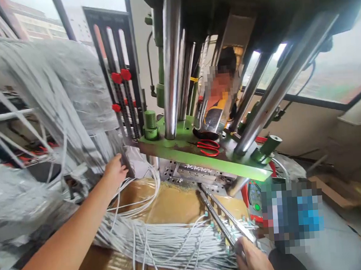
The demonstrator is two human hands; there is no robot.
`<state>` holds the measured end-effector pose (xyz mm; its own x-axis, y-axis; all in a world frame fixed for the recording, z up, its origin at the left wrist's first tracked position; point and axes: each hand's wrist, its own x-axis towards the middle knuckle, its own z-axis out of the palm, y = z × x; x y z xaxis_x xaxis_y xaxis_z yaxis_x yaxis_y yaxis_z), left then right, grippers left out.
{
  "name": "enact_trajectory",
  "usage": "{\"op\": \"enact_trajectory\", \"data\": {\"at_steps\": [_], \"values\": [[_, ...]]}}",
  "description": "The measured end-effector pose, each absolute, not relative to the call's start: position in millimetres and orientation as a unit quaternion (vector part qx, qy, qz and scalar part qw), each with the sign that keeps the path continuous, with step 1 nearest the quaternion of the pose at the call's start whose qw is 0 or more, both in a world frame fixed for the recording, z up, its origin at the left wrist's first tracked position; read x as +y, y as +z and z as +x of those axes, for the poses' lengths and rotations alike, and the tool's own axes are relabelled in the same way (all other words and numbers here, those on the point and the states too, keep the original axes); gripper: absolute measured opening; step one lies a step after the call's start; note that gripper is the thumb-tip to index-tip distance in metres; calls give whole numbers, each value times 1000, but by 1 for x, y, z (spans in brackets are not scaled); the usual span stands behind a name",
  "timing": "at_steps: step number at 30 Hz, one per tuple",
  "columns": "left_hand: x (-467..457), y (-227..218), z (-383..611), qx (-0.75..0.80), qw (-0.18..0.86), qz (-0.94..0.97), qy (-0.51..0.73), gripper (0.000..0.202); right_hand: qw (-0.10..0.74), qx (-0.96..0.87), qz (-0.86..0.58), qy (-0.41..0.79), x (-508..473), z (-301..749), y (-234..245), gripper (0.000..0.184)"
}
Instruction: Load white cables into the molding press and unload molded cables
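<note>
The person's left hand (115, 171) is resting beside a thick sheaf of thin white cables (65, 105), its fingers lying close together against a dark strip at the sheaf's lower edge, though I cannot tell whether they are gripping it. The right hand (252, 259) is holding the near end of a long steel rack (222, 216), its fingers wrapped narrowly around the metal, apparently to steady it at a slant. Small connectors (226, 234) are standing in a row along the rack, seemingly so that the cable ends are staying separated and in order. More white cables are fanning across a brown cardboard sheet (172, 200) below a bright green steel platen (181, 153), where red-handled scissors (208, 147) are lying within easy reach. Chrome columns (172, 66) are rising from the platen, and red knobs (118, 76) are standing out on a black slotted panel (114, 45). Beyond the machine, a co-worker (223, 91) is standing near a window (317, 65), while a pixelated blue block (292, 213) is hiding the lower right.
</note>
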<state>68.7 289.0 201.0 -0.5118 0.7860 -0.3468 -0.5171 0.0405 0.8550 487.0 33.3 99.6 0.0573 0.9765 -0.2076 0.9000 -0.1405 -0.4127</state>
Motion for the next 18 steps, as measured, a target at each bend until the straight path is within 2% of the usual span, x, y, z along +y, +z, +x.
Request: {"op": "enact_trajectory", "data": {"at_steps": [3, 4, 6, 7, 9, 11, 13, 16, 18], "values": [[253, 182, 97, 539, 416, 189, 708, 28, 177, -586, -724, 317, 37, 477, 121, 57], [236, 174, 111, 518, 399, 277, 704, 31, 205, -570, -722, 336, 38, 475, 125, 62], [206, 159, 141, 486, 469, 479, 561, 32, 247, -547, -722, 343, 42, 472, 129, 64], [196, 152, 156, 453, 511, 563, 465, 39, 262, -543, -723, 338, 45, 472, 130, 63], [188, 140, 181, 397, 547, 655, 339, 68, 281, -543, -720, 328, 54, 470, 131, 61], [193, 131, 195, 379, 543, 690, 292, 94, 280, -548, -717, 329, 67, 466, 133, 57], [204, 125, 198, 392, 508, 715, 279, 93, 271, -551, -710, 345, 82, 460, 139, 55], [222, 122, 192, 417, 400, 755, 308, 69, 260, -566, -695, 359, 111, 452, 151, 53], [237, 124, 190, 436, 334, 761, 345, 64, 267, -589, -685, 336, 135, 451, 158, 52]]}}
